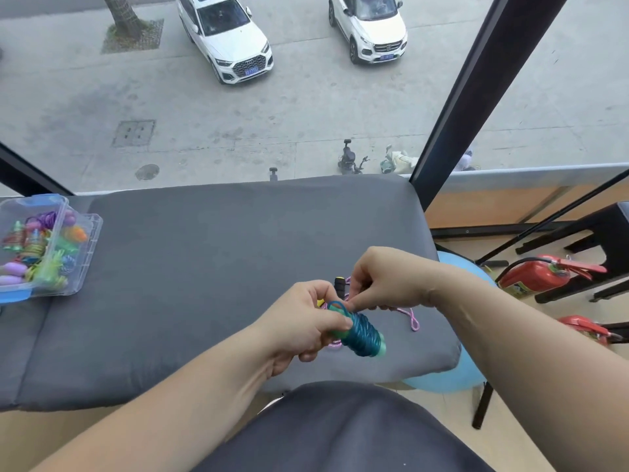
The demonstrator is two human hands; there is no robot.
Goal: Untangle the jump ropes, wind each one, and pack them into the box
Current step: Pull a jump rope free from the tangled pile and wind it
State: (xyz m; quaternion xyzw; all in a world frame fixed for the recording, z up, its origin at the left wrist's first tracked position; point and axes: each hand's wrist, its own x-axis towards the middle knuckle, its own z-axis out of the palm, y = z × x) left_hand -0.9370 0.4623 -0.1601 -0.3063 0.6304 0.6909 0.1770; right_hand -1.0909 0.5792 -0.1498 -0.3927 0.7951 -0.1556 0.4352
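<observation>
Box (92, 240): clear plastic and open-topped, it sat at the left edge of the frame on the bench's left end, well apart from the hands.
Packed ropes (37, 250): purple, green, orange and yellow wound bundles lay crowded inside the box.
Bench (204, 250): a grey padded top filled the middle of the frame, bare between the box and the hands.
Cars (228, 39): two white ones stood on the pavement beyond the glass, along the top of the frame.
Left hand (303, 321): just below centre, its thumb and curled fingers gripped the pale green end of the teal jump rope.
Black handle (339, 284): a short dark stub lay on the bench between the two hands, mostly hidden by them.
Teal jump rope (366, 335): wound into a tight bundle, it was held just above the bench's near right corner, with a small loop loose at its upper left end.
Right hand (384, 277): its fingers were curled and the tips pinched together at that loose loop.
Pink rope (413, 318): loose cord trailed on the bench under both hands and out to the right.
Blue ball (449, 379): it sat on the floor, partly hidden behind the bench's right corner.
Window post (476, 90): a black bar slanted across the upper right.
Fire extinguishers (534, 274): two red ones lay on the floor at right, beside a black stool (609, 240).
</observation>
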